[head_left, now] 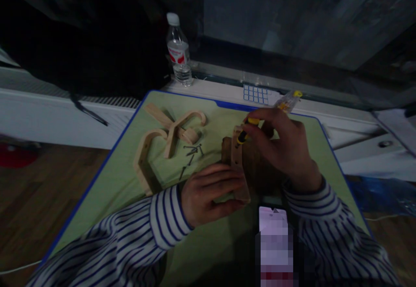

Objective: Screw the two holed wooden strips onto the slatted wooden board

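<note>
Right hand point(282, 141): closed on screwdriver point(242, 137), set against wooden piece point(238, 156). Left hand point(211, 189): gripping wooden piece's near end. Screws point(192, 151): loose on table point(208, 243).

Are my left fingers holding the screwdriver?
No, your right fingers hold the screwdriver, while your left fingers hold a wooden piece.

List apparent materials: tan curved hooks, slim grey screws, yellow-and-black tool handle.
Tan curved hooks: probably wood, smooth and matte; pale brown colour, squared edges.
Slim grey screws: likely metal, dull finish; narrow grey shafts.
Yellow-and-black tool handle: perhaps plastic, finish unclear; solid colours, but the right hand covers part.
</note>
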`<state>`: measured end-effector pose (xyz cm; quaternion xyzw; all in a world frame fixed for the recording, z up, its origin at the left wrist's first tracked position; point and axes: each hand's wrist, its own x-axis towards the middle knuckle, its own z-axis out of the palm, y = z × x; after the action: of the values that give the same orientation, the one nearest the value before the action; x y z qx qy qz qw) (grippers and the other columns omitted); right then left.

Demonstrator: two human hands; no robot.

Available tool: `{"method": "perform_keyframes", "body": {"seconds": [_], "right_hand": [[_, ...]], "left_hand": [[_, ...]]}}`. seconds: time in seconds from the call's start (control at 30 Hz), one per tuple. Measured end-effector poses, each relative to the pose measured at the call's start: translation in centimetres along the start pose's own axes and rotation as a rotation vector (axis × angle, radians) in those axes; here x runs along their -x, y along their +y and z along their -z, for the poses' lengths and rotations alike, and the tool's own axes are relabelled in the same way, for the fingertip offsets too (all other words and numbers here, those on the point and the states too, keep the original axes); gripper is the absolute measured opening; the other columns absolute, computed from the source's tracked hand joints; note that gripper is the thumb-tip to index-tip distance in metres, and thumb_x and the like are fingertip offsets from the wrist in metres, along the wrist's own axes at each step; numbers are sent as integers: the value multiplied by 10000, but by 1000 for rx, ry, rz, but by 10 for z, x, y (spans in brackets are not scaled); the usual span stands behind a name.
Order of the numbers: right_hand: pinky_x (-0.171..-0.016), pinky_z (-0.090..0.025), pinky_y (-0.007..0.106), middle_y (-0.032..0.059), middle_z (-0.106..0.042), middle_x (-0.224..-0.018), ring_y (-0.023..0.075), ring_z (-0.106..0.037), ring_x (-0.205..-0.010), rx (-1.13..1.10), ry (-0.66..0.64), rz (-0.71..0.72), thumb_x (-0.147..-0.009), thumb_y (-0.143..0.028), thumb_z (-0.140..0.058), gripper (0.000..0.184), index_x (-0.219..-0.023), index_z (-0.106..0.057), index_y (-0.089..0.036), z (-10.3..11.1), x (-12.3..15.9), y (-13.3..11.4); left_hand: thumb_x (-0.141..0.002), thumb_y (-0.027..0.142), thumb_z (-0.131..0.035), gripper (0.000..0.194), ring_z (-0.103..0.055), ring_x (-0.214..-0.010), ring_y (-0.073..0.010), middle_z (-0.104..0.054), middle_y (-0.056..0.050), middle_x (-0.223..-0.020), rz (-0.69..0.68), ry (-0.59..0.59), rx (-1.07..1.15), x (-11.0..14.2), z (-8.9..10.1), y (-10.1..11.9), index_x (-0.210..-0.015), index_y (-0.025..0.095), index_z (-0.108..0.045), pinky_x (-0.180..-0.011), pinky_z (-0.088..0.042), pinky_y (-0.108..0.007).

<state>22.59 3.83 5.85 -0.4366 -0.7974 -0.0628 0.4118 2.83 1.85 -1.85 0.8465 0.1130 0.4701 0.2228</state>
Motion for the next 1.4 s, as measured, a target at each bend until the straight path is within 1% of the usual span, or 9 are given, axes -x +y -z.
{"method": "perform_keyframes", "body": {"seconds": [0.2,0.27,0.5,0.7,0.8,0.93,1.03,1.2,1.4], "right_hand": [[-777,-550,265,35,-726,-1036,151,-682,-930,-158,-99,1,-893,-185,-562,181,-1066,-610,-206,7,0,-2],[-779,-554,283,43,-718,-1064,164,-676,-976,-174,-128,-23,-903,-185,-541,202,-1094,-602,-209,7,0,-2],[-722,-544,288,20,-678,-937,157,-657,-886,-179,-43,41,-854,-205,-632,170,-1009,-567,-227,-4,2,0],[-564,-486,276,6,-579,-849,127,-557,-678,-146,11,3,-816,-227,-678,220,-976,-527,-231,-9,3,7],[-554,-478,258,18,-611,-889,122,-573,-691,-161,-8,3,-829,-222,-661,220,-996,-518,-227,-6,3,6],[-612,-495,250,56,-664,-1021,152,-637,-875,-208,-83,-16,-883,-192,-571,177,-1052,-520,-214,1,3,-1],[-569,-480,233,42,-673,-958,136,-645,-788,-153,-124,-76,-904,-217,-538,138,-1042,-542,-209,4,3,-5],[-482,-433,222,5,-632,-827,101,-578,-592,-100,-86,-109,-873,-297,-602,150,-978,-533,-216,2,3,-2],[-541,-471,228,4,-649,-871,102,-580,-618,-125,-99,-33,-865,-274,-623,217,-1056,-539,-212,0,2,0]], "left_hand": [[-791,259,-698,328,-678,-996,-211,-726,-130,-1025,-16,-10,-8,1,0,-1,-1078,112,-637,-859,-584,-375],[-794,258,-695,331,-672,-1013,-208,-726,-126,-1029,-13,-10,-2,2,-1,-1,-1088,117,-633,-867,-580,-371],[-774,248,-710,355,-670,-1012,-203,-723,-112,-1045,18,-16,2,3,-2,1,-1099,135,-628,-868,-577,-370],[-768,244,-705,367,-671,-1013,-210,-721,-112,-1058,22,-15,-6,4,-2,1,-1113,142,-629,-873,-575,-379],[-775,222,-689,345,-675,-1005,-206,-722,-119,-1051,9,-15,-8,3,-1,1,-1104,135,-629,-884,-570,-370],[-781,215,-673,339,-669,-1017,-207,-720,-119,-1050,2,-25,0,2,0,1,-1108,135,-627,-888,-568,-370],[-785,223,-668,331,-669,-1010,-209,-720,-118,-1047,8,-31,-5,2,0,2,-1102,135,-629,-871,-576,-377],[-780,202,-666,316,-670,-994,-203,-723,-118,-1030,14,-20,-7,1,-1,3,-1083,120,-632,-863,-579,-371],[-786,213,-660,335,-665,-1015,-198,-720,-114,-1050,14,-12,-2,1,0,3,-1110,136,-620,-874,-572,-373]]}}
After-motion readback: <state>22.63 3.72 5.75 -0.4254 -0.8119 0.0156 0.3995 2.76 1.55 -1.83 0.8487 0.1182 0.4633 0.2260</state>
